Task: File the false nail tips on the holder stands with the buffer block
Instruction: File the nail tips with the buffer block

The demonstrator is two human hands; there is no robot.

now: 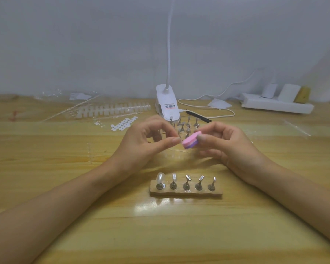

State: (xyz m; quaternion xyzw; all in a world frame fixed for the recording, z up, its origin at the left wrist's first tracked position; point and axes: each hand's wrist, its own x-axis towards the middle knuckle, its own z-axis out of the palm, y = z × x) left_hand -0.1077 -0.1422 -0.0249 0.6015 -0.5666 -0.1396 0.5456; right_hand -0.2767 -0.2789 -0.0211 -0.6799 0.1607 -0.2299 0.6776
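Right hand [227,143] pinching the pink-and-purple buffer block [191,140] above the counter [65,187], left hand [147,143] curled at its 9 o'clock, grip unclear, five holder stands [186,184] at 6 o'clock, two bearing nail tips [159,178], clip lamp [166,105] at 12 o'clock.

- Table [179,235]: wood grain, glossy, with glare at 6 o'clock.
- Buffer block [191,140]: matt pink and purple layers.
- Holder stands [186,184]: shiny metal on a rough wood-look base [186,193].
- False nail tips [160,178]: clear, smooth plastic.
- Lamp [166,103] at 12 o'clock: smooth white plastic.
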